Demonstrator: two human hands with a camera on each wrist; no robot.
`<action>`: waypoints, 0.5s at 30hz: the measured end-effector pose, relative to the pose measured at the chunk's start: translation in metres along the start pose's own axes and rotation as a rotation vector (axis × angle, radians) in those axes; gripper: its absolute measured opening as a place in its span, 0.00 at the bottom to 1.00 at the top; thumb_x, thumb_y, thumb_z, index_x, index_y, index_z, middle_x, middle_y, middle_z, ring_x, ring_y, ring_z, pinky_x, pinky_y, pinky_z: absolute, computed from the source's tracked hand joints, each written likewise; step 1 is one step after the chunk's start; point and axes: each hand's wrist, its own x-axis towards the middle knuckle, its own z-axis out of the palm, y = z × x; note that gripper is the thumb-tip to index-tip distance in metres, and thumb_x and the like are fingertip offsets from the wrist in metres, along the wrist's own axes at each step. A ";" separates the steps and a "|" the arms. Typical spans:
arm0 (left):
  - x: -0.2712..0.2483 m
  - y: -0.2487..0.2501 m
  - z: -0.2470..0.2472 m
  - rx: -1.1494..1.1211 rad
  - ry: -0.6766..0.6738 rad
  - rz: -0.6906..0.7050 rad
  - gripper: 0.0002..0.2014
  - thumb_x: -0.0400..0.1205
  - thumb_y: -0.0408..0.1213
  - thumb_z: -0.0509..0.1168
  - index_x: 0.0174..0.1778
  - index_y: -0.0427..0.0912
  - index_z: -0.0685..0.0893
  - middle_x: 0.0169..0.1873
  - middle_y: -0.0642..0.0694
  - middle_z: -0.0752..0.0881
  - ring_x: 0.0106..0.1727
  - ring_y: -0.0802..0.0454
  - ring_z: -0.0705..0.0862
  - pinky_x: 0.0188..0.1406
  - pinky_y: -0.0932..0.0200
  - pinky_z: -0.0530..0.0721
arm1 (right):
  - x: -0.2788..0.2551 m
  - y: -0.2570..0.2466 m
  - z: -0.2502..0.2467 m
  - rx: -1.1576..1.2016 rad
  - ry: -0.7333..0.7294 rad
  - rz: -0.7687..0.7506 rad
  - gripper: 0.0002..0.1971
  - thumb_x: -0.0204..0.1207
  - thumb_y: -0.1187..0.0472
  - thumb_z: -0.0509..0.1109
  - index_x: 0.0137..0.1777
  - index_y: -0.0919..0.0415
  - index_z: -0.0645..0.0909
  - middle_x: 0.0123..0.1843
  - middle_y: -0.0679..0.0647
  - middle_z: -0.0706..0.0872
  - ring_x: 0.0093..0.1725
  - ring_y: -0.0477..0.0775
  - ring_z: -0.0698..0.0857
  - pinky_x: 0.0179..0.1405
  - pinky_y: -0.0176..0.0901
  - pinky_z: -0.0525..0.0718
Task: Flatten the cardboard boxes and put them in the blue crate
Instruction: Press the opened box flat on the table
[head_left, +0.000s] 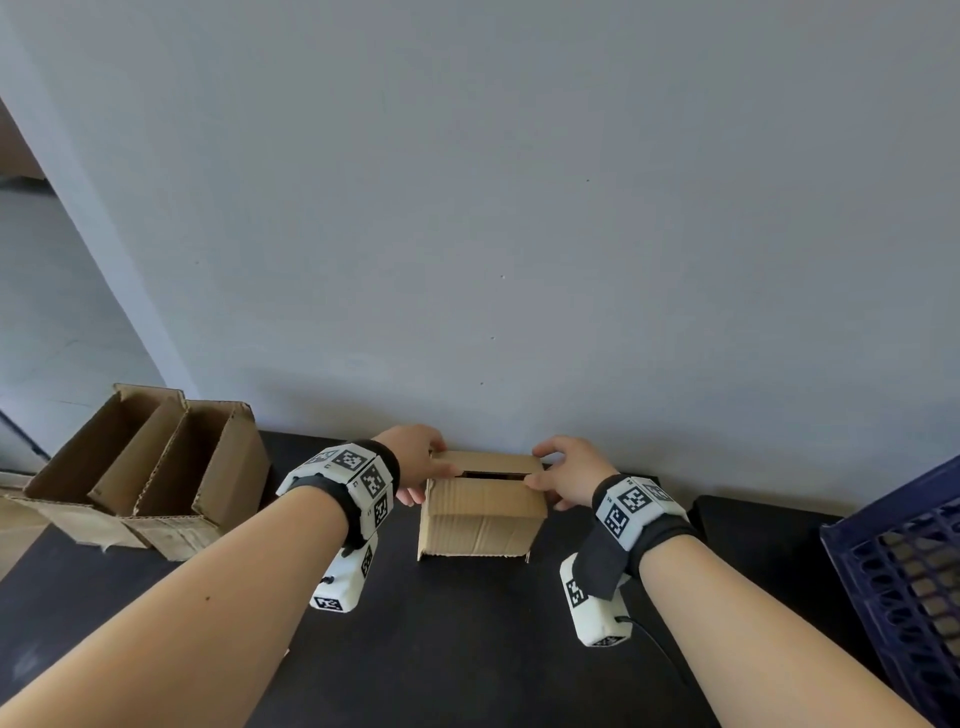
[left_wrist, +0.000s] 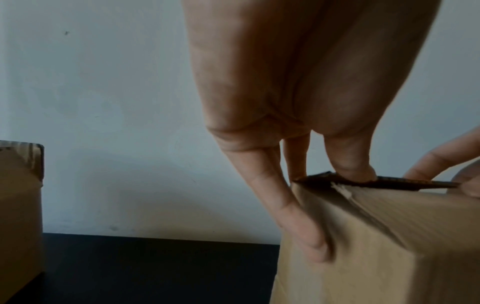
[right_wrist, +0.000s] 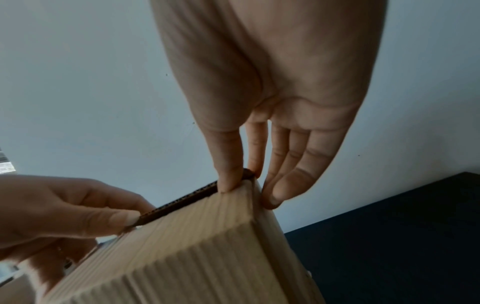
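Standing centred on the black table (head_left: 467, 649), small cardboard box (head_left: 480, 519): left hand (head_left: 415, 457) and right hand (head_left: 566, 470) pinch its top flap's opposite ends, blue crate (head_left: 904, 561) rightward, nearer the right hand.

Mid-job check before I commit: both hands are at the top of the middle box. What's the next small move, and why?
Probably fold the near top flap back toward you and open it. The left hand and right hand each pinch its edge at the two ends, a dark slit already shows between the flaps, and the box stands unflattened on the table. The crate waits to the right.
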 end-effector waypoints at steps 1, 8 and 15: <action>0.000 0.000 -0.001 0.000 0.002 0.011 0.21 0.83 0.46 0.64 0.68 0.39 0.74 0.50 0.36 0.87 0.43 0.42 0.90 0.47 0.48 0.90 | 0.000 -0.001 0.000 -0.004 -0.001 -0.005 0.22 0.74 0.59 0.75 0.68 0.55 0.76 0.60 0.58 0.82 0.41 0.54 0.85 0.34 0.41 0.88; -0.007 0.011 -0.004 0.000 0.062 0.038 0.19 0.87 0.50 0.51 0.49 0.38 0.79 0.40 0.36 0.90 0.36 0.47 0.90 0.48 0.55 0.87 | -0.006 -0.014 -0.003 -0.170 0.088 -0.037 0.17 0.84 0.48 0.58 0.58 0.60 0.81 0.42 0.54 0.83 0.37 0.56 0.85 0.38 0.42 0.80; -0.010 0.008 0.005 0.108 0.132 0.055 0.22 0.83 0.57 0.56 0.41 0.40 0.80 0.33 0.41 0.89 0.27 0.52 0.88 0.45 0.57 0.87 | -0.011 -0.020 -0.003 -0.170 0.167 -0.090 0.16 0.83 0.50 0.60 0.60 0.58 0.83 0.62 0.54 0.85 0.61 0.56 0.81 0.54 0.40 0.74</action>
